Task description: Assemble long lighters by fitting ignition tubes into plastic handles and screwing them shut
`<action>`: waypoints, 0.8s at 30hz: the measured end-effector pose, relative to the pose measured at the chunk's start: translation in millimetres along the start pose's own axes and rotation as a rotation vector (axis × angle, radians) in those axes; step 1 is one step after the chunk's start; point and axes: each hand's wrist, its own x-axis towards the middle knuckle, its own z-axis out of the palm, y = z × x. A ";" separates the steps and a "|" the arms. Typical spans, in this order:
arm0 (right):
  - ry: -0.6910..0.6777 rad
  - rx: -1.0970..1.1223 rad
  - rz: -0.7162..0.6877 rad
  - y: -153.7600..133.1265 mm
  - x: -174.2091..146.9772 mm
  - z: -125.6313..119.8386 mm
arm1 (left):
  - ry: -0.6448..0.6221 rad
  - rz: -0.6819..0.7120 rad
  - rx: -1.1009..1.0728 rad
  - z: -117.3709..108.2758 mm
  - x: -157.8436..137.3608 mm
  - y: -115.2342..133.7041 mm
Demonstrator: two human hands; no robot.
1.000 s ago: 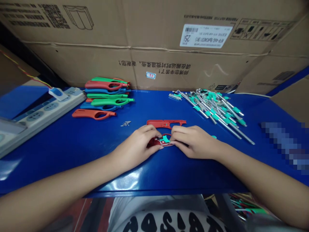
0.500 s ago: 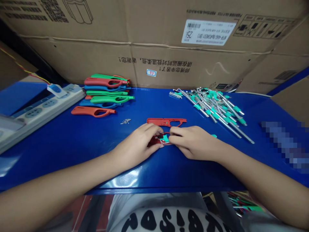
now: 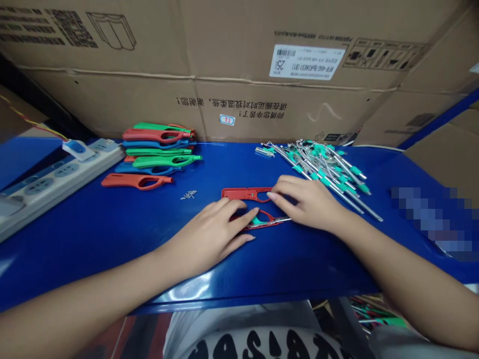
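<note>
Under my left hand lies a red lighter half-shell, with a green part, wires and a metal tube fitted along it. My left index finger presses on the green part, while my thumb is along the near side; the shell's left end is hidden by my fingers. Just beyond it, the matching red half-shell shows its inside upward. My right hand has thumb and index finger closed at this second half's right end, covering that end. The metal tube sticks out to the right below my right hand.
Assembled lighter handles in red, green and blue are stacked at the left. Small screws lie before them. A power strip runs along the left edge. Metal tubes with green parts pile up at the back right, before a cardboard box.
My right hand has moved from the lower half-shell up to the other half's right end. My left fingers have spread over the lower half; its metal tube now shows. The view has shifted slightly.
</note>
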 end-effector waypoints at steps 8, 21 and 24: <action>0.135 -0.288 0.543 53.4 0.9 -32.6 | -0.055 0.020 0.064 -2.7 -1.1 0.1; 0.013 -0.374 0.609 75.5 3.1 -17.4 | 0.042 0.025 -0.154 3.2 3.5 -11.2; 0.071 -0.390 0.592 75.9 5.1 -10.5 | 0.020 0.013 -0.101 -2.5 2.5 -12.0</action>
